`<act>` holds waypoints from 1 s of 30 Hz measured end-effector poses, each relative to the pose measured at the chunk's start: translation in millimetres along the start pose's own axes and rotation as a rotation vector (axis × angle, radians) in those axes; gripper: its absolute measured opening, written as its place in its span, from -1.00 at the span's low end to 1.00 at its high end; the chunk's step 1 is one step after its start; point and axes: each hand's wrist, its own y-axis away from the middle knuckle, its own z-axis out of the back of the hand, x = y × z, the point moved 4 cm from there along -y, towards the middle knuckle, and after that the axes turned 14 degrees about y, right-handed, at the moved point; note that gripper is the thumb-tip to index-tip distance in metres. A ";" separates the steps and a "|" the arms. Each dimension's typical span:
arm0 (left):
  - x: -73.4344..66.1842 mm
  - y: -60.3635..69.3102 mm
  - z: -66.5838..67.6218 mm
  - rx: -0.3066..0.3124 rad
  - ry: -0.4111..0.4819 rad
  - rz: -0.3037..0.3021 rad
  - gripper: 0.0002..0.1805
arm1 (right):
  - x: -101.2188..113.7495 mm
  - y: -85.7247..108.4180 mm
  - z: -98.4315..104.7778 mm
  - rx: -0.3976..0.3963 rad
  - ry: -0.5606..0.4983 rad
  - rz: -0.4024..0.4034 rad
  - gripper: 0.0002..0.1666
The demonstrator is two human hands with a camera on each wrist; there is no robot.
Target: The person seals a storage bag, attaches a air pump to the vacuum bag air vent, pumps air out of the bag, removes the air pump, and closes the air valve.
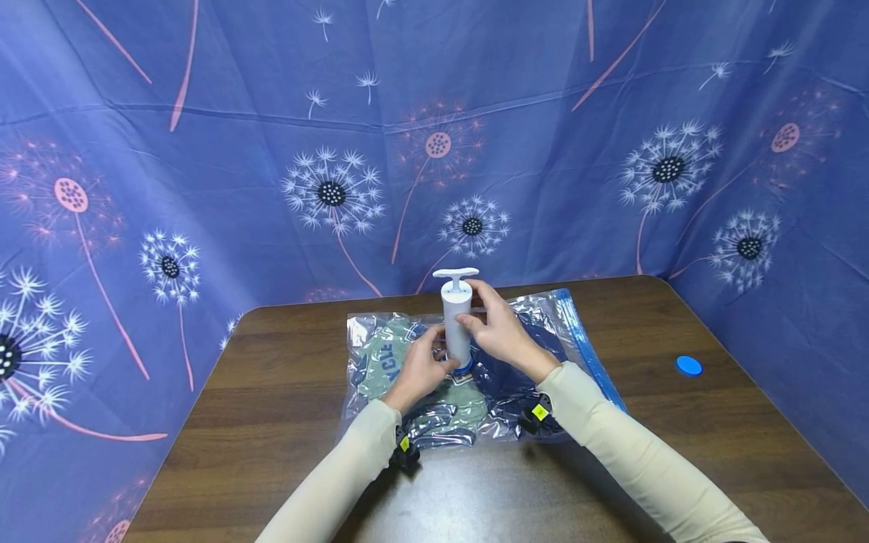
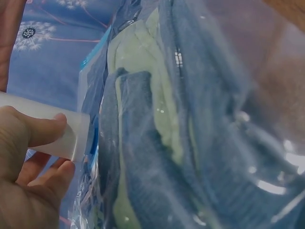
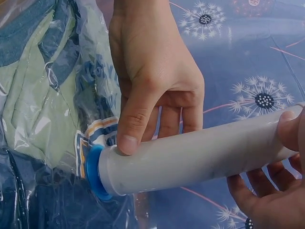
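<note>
A white hand pump (image 1: 457,324) with a T-shaped handle (image 1: 456,273) stands upright on the blue valve (image 3: 97,172) of a clear vacuum storage bag (image 1: 366,332). Folded green and dark blue clothes (image 2: 143,119) lie inside the bag. Low on the pump, near the valve, my left hand (image 1: 422,369) grips the barrel between thumb and fingers. Higher up, my right hand (image 1: 501,332) holds the barrel from the other side, just below the handle. In the right wrist view, the pump's base meets the valve ring.
A round blue cap (image 1: 689,366) lies on the wooden table (image 1: 271,407) to the right of the bag. The bag's blue zip edge (image 1: 591,347) runs along its right side. Behind the table hangs a blue dandelion-patterned cloth (image 1: 258,188).
</note>
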 end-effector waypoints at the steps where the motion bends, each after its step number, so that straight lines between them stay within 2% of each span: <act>1: -1.3 0.0 -0.1 -0.002 -0.007 -0.008 -0.26 | -0.1 -0.2 -0.2 0.008 0.002 0.003 -0.34; 8: -6.0 0.2 -1.9 -0.007 -0.025 -0.006 -0.25 | -0.5 0.5 -0.3 0.037 -0.012 0.023 -0.34; 12: -7.8 1.4 -3.5 -0.046 -0.036 -0.014 -0.29 | 0.1 4.3 -2.0 0.021 -0.038 0.034 -0.33; 17: -10.5 3.2 -4.9 -0.114 -0.054 -0.022 -0.33 | -0.9 7.9 -4.5 -0.031 -0.041 0.002 -0.30; 22: -12.5 4.3 -6.7 -0.148 -0.103 -0.012 -0.34 | 2.6 7.3 -4.1 -0.102 -0.038 -0.035 -0.25; 26: -13.0 4.3 -8.0 -0.146 -0.131 -0.020 -0.35 | 4.1 6.4 -4.0 -0.134 -0.043 -0.060 -0.23; 30: -10.2 2.7 -7.5 -0.122 -0.088 -0.055 -0.35 | 3.4 5.4 -2.8 -0.142 -0.046 -0.057 -0.25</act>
